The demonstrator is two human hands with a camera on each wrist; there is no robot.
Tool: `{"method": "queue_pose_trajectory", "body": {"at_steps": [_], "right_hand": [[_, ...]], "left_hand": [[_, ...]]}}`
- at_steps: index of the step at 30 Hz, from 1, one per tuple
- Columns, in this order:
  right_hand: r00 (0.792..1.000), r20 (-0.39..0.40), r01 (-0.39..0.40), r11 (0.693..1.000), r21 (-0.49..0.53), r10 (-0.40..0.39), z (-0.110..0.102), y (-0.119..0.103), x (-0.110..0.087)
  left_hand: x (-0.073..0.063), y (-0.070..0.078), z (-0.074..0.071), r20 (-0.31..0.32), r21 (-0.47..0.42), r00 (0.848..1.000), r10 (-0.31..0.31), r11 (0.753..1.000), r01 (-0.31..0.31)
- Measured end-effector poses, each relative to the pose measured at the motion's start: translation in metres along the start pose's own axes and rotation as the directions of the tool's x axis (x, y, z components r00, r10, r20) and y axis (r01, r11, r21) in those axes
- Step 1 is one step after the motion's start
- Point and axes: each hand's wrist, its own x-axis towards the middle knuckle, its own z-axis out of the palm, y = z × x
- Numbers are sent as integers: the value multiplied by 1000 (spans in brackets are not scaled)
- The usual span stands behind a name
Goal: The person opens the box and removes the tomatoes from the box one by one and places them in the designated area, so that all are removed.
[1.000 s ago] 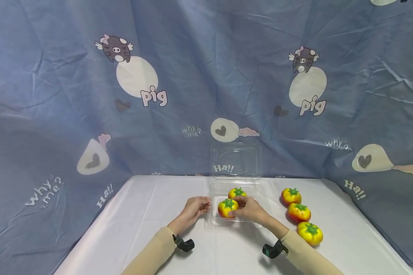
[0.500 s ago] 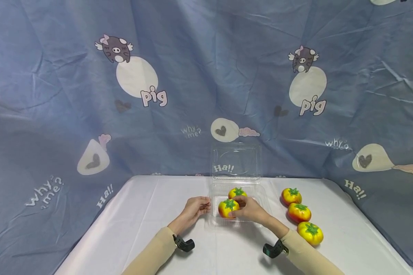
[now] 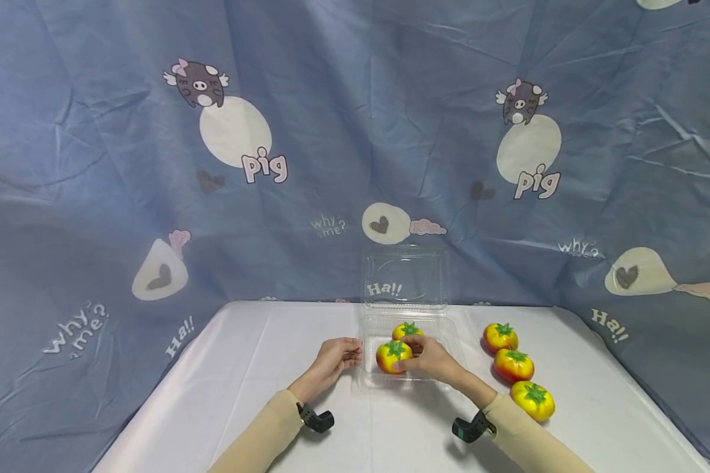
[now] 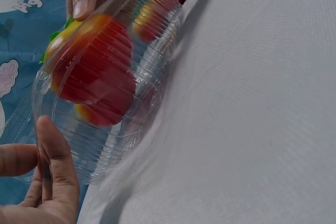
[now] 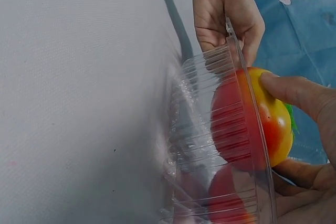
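Evidently, left hand [image 3: 335,357] pinches one container [image 3: 442,332]; right hand [image 3: 430,360] grips one fruit [image 3: 392,359] of five (three outside).

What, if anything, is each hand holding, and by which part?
The right hand holds the nearer fruit in the box by its sides; the left hand pinches the box by its left rim.
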Motion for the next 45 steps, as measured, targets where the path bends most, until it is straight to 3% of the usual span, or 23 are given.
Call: {"method": "queue_pose_trajectory", "body": {"at_steps": [11,21,26,45], "right_hand": [[1000,-24,2,1000,-1,-2,-6,0,-1],[999,-39,-21,999,-23,21,-13,-4,-3],[998,-48,-33,999,-26,31,-17,-4,-4],[999,-41,1,999,-49,-3,-33,-2,-19]], "left_hand": [[3,-1,0,9,9,1000,6,1000,-6],[23,-19,-8,-18,5,1000,8,1000,-8],[24,-22,-8,-49,19,999,7,1000,-6],[22,-21,-9,-37,23,999,10,1000,-9]]}}
